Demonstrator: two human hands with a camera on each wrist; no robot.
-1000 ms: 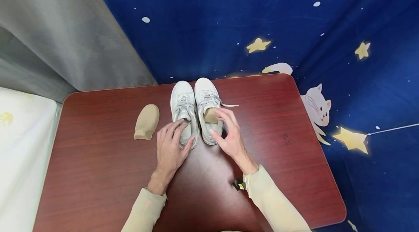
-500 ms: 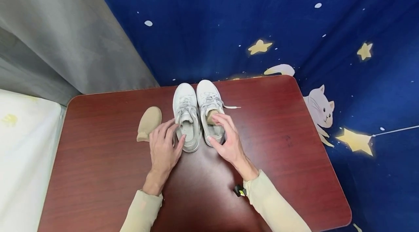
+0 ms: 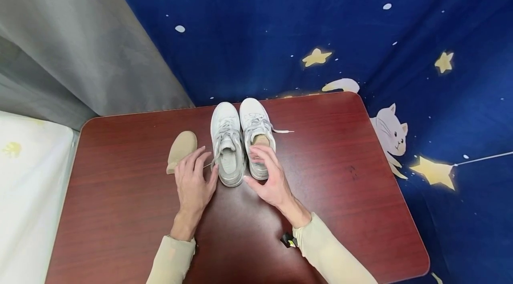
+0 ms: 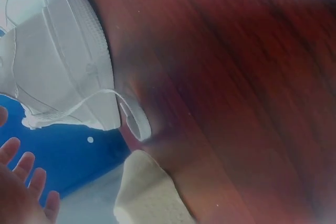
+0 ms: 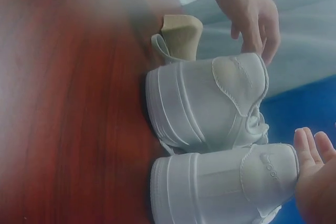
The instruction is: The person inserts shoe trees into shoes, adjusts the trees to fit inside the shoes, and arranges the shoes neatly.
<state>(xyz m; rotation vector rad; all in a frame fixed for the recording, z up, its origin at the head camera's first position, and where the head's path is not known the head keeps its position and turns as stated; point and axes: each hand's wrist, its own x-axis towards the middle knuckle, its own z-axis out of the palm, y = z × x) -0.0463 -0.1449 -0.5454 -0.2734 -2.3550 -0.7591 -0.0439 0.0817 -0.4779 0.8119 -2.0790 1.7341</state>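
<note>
Two white lace-up sneakers stand side by side, toes pointing away. My left hand [image 3: 194, 186] is beside the left sneaker [image 3: 228, 141], fingers loosely bent and holding nothing. Just beyond its fingers lies a beige shoe filler [image 3: 182, 146], its narrow end partly covered by them. In the right sneaker [image 3: 252, 112] sits another beige filler [image 3: 261, 140], only its upper part visible. Over that shoe's heel opening hovers my right hand [image 3: 272, 181], thumb and fingers apart. The left wrist view shows the loose filler [image 4: 152, 195] next to a trailing lace [image 4: 136, 119].
The sneakers stand near the far edge of the reddish-brown table [image 3: 336, 164]. A loose lace end [image 3: 283, 131] sticks out right of the right sneaker. A small black object [image 3: 287, 239] is by my right cuff. Blue star-patterned and grey curtains hang behind.
My left hand has moved left, off the left sneaker's opening towards the loose filler. The filler in the right sneaker has gone deeper, and my right hand has let go, shifting slightly back and left.
</note>
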